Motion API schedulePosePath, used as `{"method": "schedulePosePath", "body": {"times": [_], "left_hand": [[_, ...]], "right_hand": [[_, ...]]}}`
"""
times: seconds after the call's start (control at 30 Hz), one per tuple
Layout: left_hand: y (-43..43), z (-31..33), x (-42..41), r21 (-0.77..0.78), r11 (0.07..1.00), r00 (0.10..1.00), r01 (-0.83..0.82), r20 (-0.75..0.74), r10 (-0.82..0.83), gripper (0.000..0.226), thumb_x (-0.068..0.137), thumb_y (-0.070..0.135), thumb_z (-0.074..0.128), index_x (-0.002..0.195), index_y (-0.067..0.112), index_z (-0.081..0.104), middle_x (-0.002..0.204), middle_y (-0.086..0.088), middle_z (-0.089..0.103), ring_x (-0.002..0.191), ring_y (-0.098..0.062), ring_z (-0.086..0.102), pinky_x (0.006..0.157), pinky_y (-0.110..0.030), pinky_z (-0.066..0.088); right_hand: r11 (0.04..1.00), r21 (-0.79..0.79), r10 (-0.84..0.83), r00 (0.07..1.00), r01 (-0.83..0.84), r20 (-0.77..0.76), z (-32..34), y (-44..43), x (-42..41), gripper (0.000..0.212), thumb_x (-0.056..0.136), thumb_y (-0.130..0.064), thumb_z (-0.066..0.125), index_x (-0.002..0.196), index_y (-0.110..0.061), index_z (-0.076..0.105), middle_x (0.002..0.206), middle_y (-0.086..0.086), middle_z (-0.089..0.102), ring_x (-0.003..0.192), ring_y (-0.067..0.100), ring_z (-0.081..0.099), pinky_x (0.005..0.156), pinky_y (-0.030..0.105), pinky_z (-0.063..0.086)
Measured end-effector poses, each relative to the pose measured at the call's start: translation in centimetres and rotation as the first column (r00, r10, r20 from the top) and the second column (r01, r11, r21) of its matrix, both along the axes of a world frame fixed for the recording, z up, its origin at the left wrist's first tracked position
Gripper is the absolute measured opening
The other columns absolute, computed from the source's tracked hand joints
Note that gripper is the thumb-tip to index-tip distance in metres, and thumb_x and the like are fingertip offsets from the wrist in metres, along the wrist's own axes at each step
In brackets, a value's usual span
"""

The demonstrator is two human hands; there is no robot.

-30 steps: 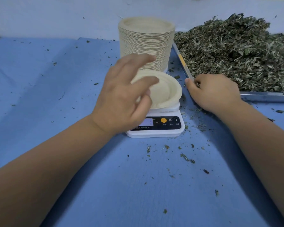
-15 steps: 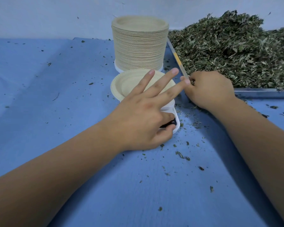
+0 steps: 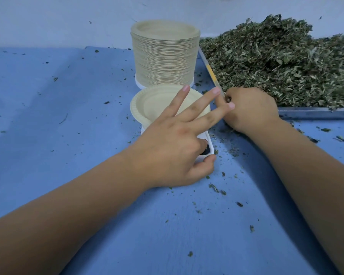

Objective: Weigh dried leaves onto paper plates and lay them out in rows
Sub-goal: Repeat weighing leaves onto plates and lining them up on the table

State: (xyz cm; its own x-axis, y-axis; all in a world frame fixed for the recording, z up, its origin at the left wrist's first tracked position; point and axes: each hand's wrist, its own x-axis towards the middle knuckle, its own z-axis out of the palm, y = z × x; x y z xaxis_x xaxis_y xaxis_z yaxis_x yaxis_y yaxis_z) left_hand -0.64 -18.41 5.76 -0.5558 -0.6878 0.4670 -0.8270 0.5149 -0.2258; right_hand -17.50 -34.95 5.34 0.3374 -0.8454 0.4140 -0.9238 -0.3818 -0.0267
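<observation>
- Where the blue-covered bench [image 3: 58, 135] fills the view, everything else sits toward its far right part.
- Dried leaves [image 3: 276, 62] lie in a tall green heap at the far right, held in a metal tray [image 3: 316, 113].
- A stack of paper plates [image 3: 164, 56] stands upright just left of the tray's left rim.
- The left hand [image 3: 173, 147] lies over the scale. Three fingers are fanned out straight above the plate, the forefinger is bent down onto the dark panel, and the thumb is at the scale's front corner. It holds nothing.
- The right hand [image 3: 250, 108] is curled into a fist at the tray's near left corner, seemingly round a small pinch of the leaves.
- One paper plate [image 3: 153, 102], with nothing on it, sits on the scale, directly in front of the stack.
- The white scale [image 3: 211, 150] is mostly hidden under the plate and hand.
- Leaf crumbs [image 3: 214, 187] are scattered over the cloth near the scale.
</observation>
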Motion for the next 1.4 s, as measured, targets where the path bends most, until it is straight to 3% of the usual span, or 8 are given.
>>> {"method": "schedulePosePath", "body": {"times": [0.13, 0.27, 0.43, 0.63, 0.8, 0.93, 1.1, 1.4], "left_hand": [[0.2, -0.3, 0.3, -0.046, 0.999, 0.992, -0.027, -0.122, 0.021, 0.046, 0.103, 0.033, 0.041, 0.093, 0.016, 0.082, 0.161, -0.009, 0.04, 0.154, -0.032, 0.026, 0.124, -0.06, 0.016], [-0.4, -0.1, 2.0, -0.055, 0.982, 0.89, -0.179, -0.435, 0.138, 0.044, 0.103, 0.025, 0.039, 0.123, 0.009, 0.074, 0.159, -0.013, 0.042, 0.153, -0.035, 0.028, 0.124, -0.057, 0.018], [-1.4, 0.2, 4.2, 0.242, 0.921, 0.373, -0.306, -0.859, 0.35, 0.048, 0.103, 0.026, 0.033, 0.145, 0.019, 0.054, 0.167, -0.002, 0.028, 0.157, -0.017, 0.016, 0.128, -0.043, 0.013], [-3.1, -0.6, 6.5, 0.481, 0.851, -0.046, -0.211, -0.875, 0.482, 0.048, 0.104, 0.032, 0.035, 0.15, 0.034, 0.048, 0.153, 0.02, 0.042, 0.135, 0.003, 0.038, 0.103, -0.018, 0.023], [-3.6, -1.2, 6.7, 0.491, 0.865, -0.105, -0.101, -0.87, 0.481, 0.029, 0.091, 0.048, 0.037, 0.109, 0.056, 0.059, 0.099, 0.046, 0.05, 0.089, 0.035, 0.047, 0.084, -0.012, 0.033], [-3.8, -1.5, 6.7, 0.502, 0.864, -0.098, -0.037, -0.862, 0.497, 0.064, 0.084, 0.056, 0.04, 0.145, 0.038, 0.052, 0.132, 0.03, 0.052, 0.131, 0.004, 0.046, 0.115, -0.031, 0.032], [-3.8, -1.5, 6.8, 0.476, 0.878, -0.187, 0.052, -0.859, 0.476, 0.047, 0.081, 0.053, 0.048, 0.125, 0.041, 0.061, 0.135, 0.021, 0.059, 0.132, -0.004, 0.052, 0.119, -0.039, 0.036], [-3.8, -1.6, 7.0, 0.444, 0.896, -0.279, 0.014, -0.859, 0.43, 0.04, 0.081, 0.048, 0.049, 0.114, 0.034, 0.067, 0.132, 0.002, 0.065, 0.13, -0.019, 0.057, 0.116, -0.046, 0.041]], "right_hand": [[0.988, -0.148, 0.034, 0.998, -0.04, -0.048, 0.1, 0.0, -0.4, 0.065, 0.092, -0.066, 0.026, 0.083, -0.013, 0.063, 0.08, 0.011, 0.061, 0.093, 0.034, 0.052, 0.069, 0.04, 0.041], [0.996, 0.062, -0.063, 0.99, 0.071, -0.125, 0.4, -0.3, -0.5, 0.079, 0.085, -0.08, 0.021, 0.118, -0.02, 0.06, 0.119, 0.013, 0.061, 0.118, 0.039, 0.051, 0.092, 0.055, 0.042], [0.984, 0.163, -0.035, 0.977, 0.07, -0.208, 0.6, -0.5, -0.7, 0.075, 0.084, -0.086, 0.017, 0.091, -0.024, 0.058, 0.079, 0.001, 0.057, 0.071, 0.027, 0.051, 0.066, 0.038, 0.04], [0.996, 0.051, 0.075, 0.993, -0.07, -0.091, 0.5, -0.3, -0.8, 0.067, 0.097, -0.068, 0.032, 0.065, -0.013, 0.05, 0.058, 0.007, 0.052, 0.052, 0.027, 0.051, 0.05, 0.026, 0.034], [0.993, 0.071, 0.096, 0.995, -0.096, 0.007, 0.3, -0.3, -0.4, 0.06, 0.099, -0.06, 0.038, 0.065, -0.012, 0.048, 0.055, 0.008, 0.05, 0.051, 0.027, 0.05, 0.049, 0.025, 0.032], [0.997, 0.004, 0.075, 0.997, -0.075, 0.022, 0.5, -0.2, -0.5, 0.062, 0.096, -0.066, 0.034, 0.081, -0.012, 0.059, 0.076, 0.009, 0.059, 0.08, 0.034, 0.06, 0.063, 0.036, 0.047], [0.951, 0.302, -0.043, 0.995, 0.069, -0.09, 1.8, -0.5, -1.5, 0.104, 0.073, -0.098, 0.002, 0.129, -0.03, 0.057, 0.149, 0.011, 0.044, 0.143, 0.037, 0.034, 0.108, 0.066, 0.033], [0.924, 0.383, 0.062, 0.99, -0.009, -0.125, 2.2, -0.4, -1.5, 0.106, 0.069, -0.099, -0.005, 0.106, -0.029, 0.065, 0.105, 0.005, 0.066, 0.092, 0.029, 0.056, 0.08, 0.044, 0.046]]}}
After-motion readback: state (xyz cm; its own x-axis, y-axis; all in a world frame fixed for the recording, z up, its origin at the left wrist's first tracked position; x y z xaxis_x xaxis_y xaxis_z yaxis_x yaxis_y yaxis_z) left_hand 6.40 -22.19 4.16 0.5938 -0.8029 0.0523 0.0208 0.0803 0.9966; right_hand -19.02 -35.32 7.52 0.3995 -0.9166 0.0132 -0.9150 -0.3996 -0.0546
